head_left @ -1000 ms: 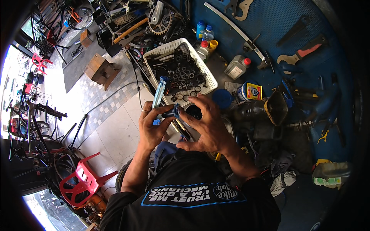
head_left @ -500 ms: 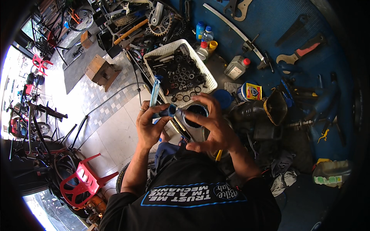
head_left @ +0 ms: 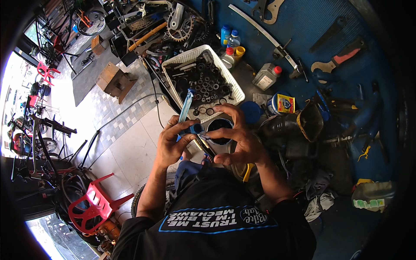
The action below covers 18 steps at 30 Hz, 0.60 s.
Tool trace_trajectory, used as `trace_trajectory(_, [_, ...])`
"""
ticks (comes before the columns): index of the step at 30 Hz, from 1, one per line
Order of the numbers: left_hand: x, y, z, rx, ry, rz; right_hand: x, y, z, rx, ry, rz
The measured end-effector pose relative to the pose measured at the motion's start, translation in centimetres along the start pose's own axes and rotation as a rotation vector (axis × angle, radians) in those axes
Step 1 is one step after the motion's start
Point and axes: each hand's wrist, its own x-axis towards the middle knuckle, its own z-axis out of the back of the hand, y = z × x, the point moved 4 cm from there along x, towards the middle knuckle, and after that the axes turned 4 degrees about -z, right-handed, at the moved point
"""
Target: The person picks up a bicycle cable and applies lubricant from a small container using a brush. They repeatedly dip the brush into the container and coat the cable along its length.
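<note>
My left hand (head_left: 170, 141) is closed on a short, hollow cylindrical part (head_left: 196, 128) smeared with blue grease. A pale blue translucent stick (head_left: 186, 106), blue-coated at its far tip, rises from the same hand. My right hand (head_left: 242, 141) is open beside it, thumb and fingers spread in a curve. Its fingertips are close to the part; whether one touches it I cannot tell. Under the right fingers is an open round tub (head_left: 220, 126) with dark contents, partly covered by them.
Ahead, a white perforated basket (head_left: 237, 89) holds several rings and small metal parts. Bottles, a grey container with a red cap (head_left: 266, 76) and a blue tub (head_left: 281, 104) stand to its right. Tools hang on the blue board (head_left: 303, 39). A red chair (head_left: 97, 199) is at left.
The left hand has shifted slightly right, and the pale blue stick now leans more to the right. The right index fingertip has moved lower, away from the part's open end.
</note>
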Motion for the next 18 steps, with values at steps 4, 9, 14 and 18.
trace_trajectory(4, [0.0,0.4,0.0,-0.103,0.080,0.020,0.2,0.8,1.0,-0.051,-0.114,-0.065])
trace_trajectory(9, [-0.2,1.6,0.0,-0.192,0.045,-0.001,1.2,3.2,0.6,-0.365,-0.097,-0.025])
trace_trajectory(14, [-0.3,1.7,0.1,-0.058,-0.029,0.038,1.3,3.6,-0.2,-0.591,-0.134,0.015])
trace_trajectory(18, [0.2,-0.6,0.2,0.205,-0.012,0.034,1.0,3.6,-0.8,-0.738,-0.107,0.072])
